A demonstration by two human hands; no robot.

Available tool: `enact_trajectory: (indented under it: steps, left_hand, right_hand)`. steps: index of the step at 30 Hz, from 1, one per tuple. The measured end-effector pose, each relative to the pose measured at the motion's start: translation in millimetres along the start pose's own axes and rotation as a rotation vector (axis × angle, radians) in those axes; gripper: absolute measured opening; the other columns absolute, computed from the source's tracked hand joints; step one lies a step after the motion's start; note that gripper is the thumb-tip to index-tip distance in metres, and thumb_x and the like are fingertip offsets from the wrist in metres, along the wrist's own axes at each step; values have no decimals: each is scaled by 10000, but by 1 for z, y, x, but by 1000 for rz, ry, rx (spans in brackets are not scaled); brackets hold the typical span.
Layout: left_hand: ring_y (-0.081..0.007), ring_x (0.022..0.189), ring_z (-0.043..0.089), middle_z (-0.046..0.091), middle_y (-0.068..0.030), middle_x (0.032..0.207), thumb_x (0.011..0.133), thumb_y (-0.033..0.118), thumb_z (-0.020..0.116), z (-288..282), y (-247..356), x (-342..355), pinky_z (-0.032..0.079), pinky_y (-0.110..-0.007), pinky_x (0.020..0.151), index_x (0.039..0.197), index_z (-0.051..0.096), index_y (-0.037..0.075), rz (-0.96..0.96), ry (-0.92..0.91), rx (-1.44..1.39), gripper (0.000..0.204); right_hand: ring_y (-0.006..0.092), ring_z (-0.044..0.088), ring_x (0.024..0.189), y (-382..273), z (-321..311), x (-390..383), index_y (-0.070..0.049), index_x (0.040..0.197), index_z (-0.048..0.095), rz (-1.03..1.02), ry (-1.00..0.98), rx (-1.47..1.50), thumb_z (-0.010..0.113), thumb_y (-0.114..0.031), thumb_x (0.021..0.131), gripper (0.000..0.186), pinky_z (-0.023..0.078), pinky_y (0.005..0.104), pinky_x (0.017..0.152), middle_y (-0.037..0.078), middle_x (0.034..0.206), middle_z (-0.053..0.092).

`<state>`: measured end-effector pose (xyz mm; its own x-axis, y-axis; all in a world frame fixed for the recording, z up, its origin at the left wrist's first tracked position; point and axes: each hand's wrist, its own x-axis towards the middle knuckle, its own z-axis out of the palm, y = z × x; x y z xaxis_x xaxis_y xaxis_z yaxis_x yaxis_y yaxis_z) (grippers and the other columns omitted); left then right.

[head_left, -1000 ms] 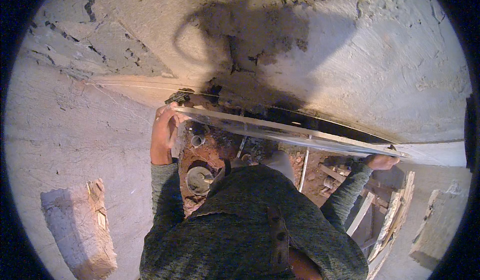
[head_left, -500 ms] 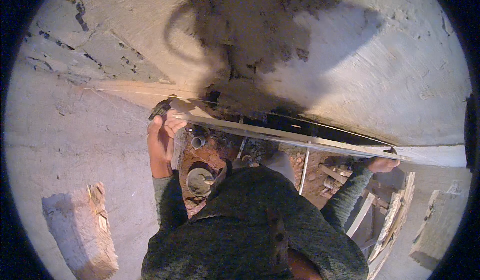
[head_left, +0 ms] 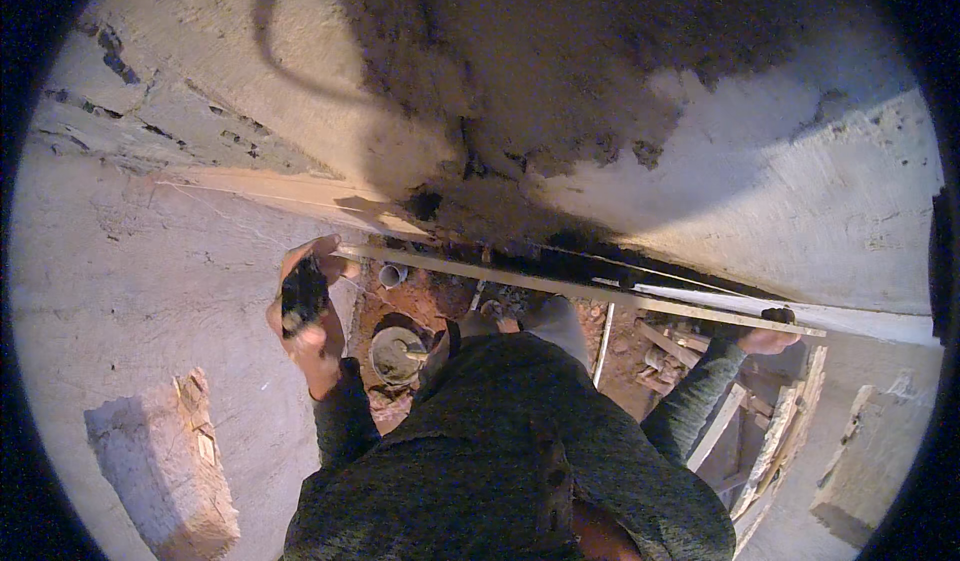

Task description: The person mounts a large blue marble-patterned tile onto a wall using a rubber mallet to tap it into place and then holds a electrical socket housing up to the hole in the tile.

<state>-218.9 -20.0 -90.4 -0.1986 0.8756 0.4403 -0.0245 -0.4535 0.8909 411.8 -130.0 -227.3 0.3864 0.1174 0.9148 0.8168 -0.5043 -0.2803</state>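
A long pale straightedge (head_left: 580, 289) lies slanted against the rough plastered wall (head_left: 700, 161), running from upper left to lower right. My right hand (head_left: 768, 339) grips its right end from below. My left hand (head_left: 305, 306) is just under the bar's left end, with its fingers curled round a dark lump (head_left: 300, 296) in the palm. Its fingertips are close to the bar's end; I cannot tell whether they touch it. My grey-green sleeves and body fill the lower middle of the view.
Below the bar, on reddish ground, stand a round tin (head_left: 398, 353) and a small cup (head_left: 392, 275), with a thin upright rod (head_left: 602, 346). Wooden planks (head_left: 775, 441) lie lower right. One stone block (head_left: 160, 466) sits lower left, another (head_left: 870, 466) lower right.
The view has shifted closer to the wall. My left hand has dropped from the bar's left end, and its palm now shows a dark lump. My right hand still holds the bar.
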Motion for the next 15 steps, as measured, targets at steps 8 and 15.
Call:
enact_trajectory:
  steps: [8, 15]
  left_hand:
    - [-249, 874, 658, 674, -171, 1012, 744, 113, 697, 40, 35, -2, 516, -319, 763, 1005, 658, -98, -81, -10, 333, 338]
    - [-257, 884, 653, 675, -189, 981, 704, 237, 786, 47, 28, 5, 516, -348, 778, 1000, 650, -102, -82, -109, 247, 471]
  right_hand:
    - [401, 609, 947, -9, -3, 5, -35, 1072, 665, 113, -20, -46, 544, -478, 881, 497, 529, 487, 761, 224, 1064, 622]
    - [367, 593, 938, -13, -6, 7, -5, 1013, 656, -58, 37, 201, 548, -524, 884, 545, 502, 472, 779, 184, 973, 604]
